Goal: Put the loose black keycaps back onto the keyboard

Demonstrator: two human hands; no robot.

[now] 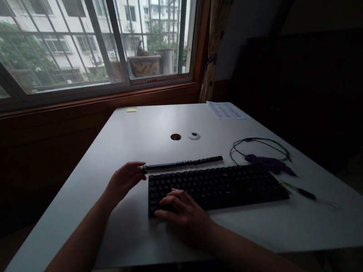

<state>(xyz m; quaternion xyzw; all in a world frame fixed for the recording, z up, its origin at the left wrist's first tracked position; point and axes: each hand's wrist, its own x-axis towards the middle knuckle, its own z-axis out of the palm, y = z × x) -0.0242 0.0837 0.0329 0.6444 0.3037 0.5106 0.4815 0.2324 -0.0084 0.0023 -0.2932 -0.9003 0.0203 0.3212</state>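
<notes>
A black keyboard (217, 187) lies on the white table in front of me. Just behind it, a line of loose black keycaps (186, 163) includes one long bar-shaped key. My left hand (128, 176) is at the left end of this line, thumb and fingers closed on a small dark keycap (144, 169). Over the keyboard's lower left corner is my right hand (189, 215), its fingers bent down and the thumb near the front edge. Whatever lies under those fingertips is hidden.
A dark cable (257, 137) loops beside a purple cloth (270, 162) on the right. A slim tool with a dark handle (306, 193) and wire end lies nearby. Farther back are a cable hole (175, 137), its round cover (194, 136), printed paper (227, 110) and yellow notes (132, 110).
</notes>
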